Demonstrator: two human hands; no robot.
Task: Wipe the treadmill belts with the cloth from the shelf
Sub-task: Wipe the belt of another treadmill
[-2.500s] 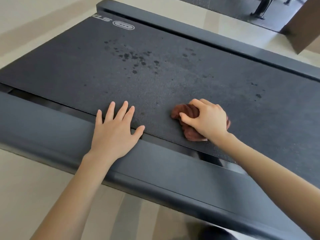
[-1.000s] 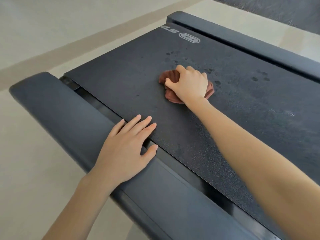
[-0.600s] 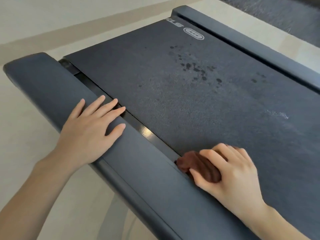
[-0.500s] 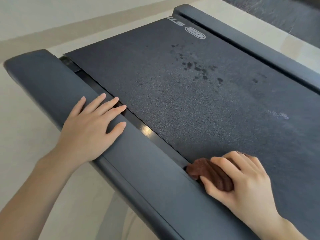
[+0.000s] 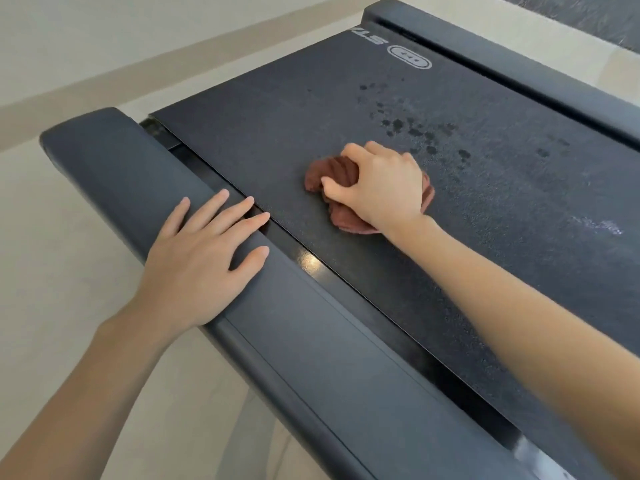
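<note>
I am pressing the bunched cloth (image 5: 341,174) on the belt (image 5: 263,140) at frame centre with my curled right hand (image 5: 379,187), while my flat, empty left hand (image 5: 204,261) is bracing on the side rail (image 5: 114,157) for balance.

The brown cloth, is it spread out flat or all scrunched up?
Scrunched up. The cloth is a wrinkled lump on the treadmill belt, gripped by the right hand, with folds bulging out around it.
</note>
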